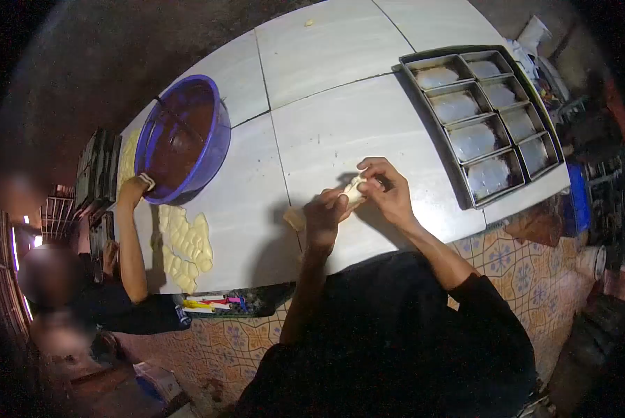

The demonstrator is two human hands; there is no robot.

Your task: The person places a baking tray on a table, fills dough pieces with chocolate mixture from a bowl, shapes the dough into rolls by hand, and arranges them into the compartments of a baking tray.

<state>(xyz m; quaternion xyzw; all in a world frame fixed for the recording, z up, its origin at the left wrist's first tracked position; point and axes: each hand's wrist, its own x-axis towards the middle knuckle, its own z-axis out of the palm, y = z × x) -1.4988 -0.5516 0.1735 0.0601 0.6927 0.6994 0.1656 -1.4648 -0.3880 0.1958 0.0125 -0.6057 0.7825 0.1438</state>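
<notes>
A pale, soft piece of dough (pixel 355 189) is pinched between my two hands above the white tiled table. My left hand (pixel 324 214) grips its lower left end, fingers curled round it. From the right, my right hand (pixel 389 195) holds the upper end between thumb and fingers. Partly hidden behind my left hand, a small tan piece (pixel 294 219) lies on the table; I cannot make out what it is. Several flattened dough pieces (pixel 187 240) rest farther left, close together.
A purple basin (pixel 222 132) with brown contents and a stick stands at the left. A co-worker's hand (pixel 135 188) holds a pale piece at its rim. On the right sits a dark tray (pixel 459 202) of metal loaf tins (pixel 476 139). Coloured items (pixel 211 304) lie below the table's front edge.
</notes>
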